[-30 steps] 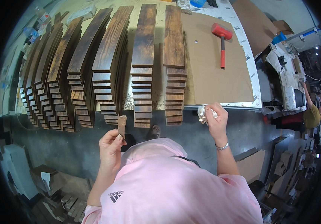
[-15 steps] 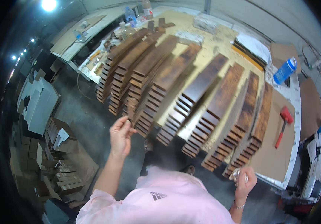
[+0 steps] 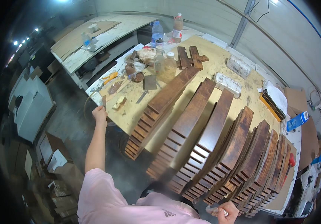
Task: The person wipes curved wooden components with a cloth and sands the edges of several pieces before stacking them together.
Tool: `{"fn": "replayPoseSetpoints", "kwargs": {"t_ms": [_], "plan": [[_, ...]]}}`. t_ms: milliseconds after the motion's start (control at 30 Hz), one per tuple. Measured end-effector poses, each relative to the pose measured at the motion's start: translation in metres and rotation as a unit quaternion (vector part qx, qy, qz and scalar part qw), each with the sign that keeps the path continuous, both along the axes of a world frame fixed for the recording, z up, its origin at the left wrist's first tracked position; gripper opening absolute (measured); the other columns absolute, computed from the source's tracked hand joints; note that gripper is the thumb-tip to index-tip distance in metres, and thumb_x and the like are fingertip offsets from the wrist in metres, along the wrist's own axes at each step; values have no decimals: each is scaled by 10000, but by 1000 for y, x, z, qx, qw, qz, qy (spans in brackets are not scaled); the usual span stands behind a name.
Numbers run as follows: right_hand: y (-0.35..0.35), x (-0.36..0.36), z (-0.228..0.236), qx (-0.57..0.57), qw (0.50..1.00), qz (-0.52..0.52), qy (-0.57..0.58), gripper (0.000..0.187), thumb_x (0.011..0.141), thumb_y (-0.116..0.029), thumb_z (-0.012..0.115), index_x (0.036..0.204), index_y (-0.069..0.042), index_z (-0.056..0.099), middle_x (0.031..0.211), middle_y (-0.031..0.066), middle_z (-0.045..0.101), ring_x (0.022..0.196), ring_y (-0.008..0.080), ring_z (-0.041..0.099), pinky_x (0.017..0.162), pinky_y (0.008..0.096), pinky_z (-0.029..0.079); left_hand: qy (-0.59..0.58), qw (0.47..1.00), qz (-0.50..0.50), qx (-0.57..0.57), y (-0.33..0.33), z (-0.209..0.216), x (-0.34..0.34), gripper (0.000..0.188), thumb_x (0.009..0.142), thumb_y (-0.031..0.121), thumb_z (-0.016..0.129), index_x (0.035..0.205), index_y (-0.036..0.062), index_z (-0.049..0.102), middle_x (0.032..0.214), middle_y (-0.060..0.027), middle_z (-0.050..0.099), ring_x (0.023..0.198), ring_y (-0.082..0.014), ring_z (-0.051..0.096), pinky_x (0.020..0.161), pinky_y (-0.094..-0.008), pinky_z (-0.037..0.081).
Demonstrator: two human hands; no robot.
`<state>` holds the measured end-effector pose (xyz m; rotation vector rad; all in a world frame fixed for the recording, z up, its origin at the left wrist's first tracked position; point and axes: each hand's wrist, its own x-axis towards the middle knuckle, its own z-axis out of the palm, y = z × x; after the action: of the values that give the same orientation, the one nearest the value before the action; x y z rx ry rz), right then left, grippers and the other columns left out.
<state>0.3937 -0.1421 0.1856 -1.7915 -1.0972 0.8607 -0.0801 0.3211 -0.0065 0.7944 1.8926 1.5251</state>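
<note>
My left hand (image 3: 100,114) is out by the left front edge of the worktable (image 3: 125,117), closed on a short, flat brown stick-like piece (image 3: 104,100) that points upward. What it is exactly is too small to make out. Low in front of me, my right hand (image 3: 227,212) grips a crumpled white cloth or paper (image 3: 213,209), next to the near ends of the stacked boards. These stained brown wooden boards (image 3: 190,118) lie in several stepped stacks fanned across the table, their ends overhanging its front edge.
Glass jars (image 3: 166,69), bottles (image 3: 177,28) and a small flat-bladed tool (image 3: 142,97) sit at the table's left and back. Wrapped white blocks (image 3: 227,85) lie behind the stacks. A blue bottle (image 3: 297,121) and a partly hidden red mallet (image 3: 292,159) are right. Cardboard boxes (image 3: 57,149) stand left.
My view has swung left, so the stacks now appear further right. My left hand has moved from beside the stacks' ends to the table's left edge, keeping its brown piece. The right still holds the white wad.
</note>
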Motion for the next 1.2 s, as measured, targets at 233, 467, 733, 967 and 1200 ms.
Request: {"fn": "replayPoseSetpoints", "kwargs": {"t_ms": [233,467,733,967,1200], "plan": [[21,-50,27,-62,990,-61,-109,70,841,-14,584,812,28,632,748,100,578,683,190,560,634,319,453,313,934,49,-164,72,6,2,343,861,43,618,1191,64,708,1034,-172,739,899,-254,722,786,-351,561],[66,-51,13,38,985,-46,-160,126,848,-92,617,770,4,638,725,111,588,625,255,554,616,356,444,-44,932,-335,132,-17,106,122,191,960,94,601,1111,-9,657,943,-18,647,728,-65,530,644,-212,424],[90,-56,11,56,979,-75,179,395,974,-235,560,1303,-19,528,1126,116,557,1036,228,559,942,328,443,32,566,-796,210,-250,145,279,784,752,225,828,1415,19,464,1353,-241,517,1258,-374,532,993,-434,475],[25,44,8,68,990,107,54,481,919,-256,652,1306,4,531,1221,188,563,1173,330,529,1041,403,409,-1,631,-744,221,-319,112,340,532,788,-23,758,1285,-16,570,1305,-160,559,1088,-220,618,898,-321,518],[-90,317,-15,130,927,-167,-310,260,860,-173,629,1069,-20,650,1148,160,593,1143,358,540,1020,428,421,-156,608,-777,-36,-447,104,433,770,765,-77,672,1471,-7,373,1268,-150,604,1144,-211,612,996,-328,476]]}}
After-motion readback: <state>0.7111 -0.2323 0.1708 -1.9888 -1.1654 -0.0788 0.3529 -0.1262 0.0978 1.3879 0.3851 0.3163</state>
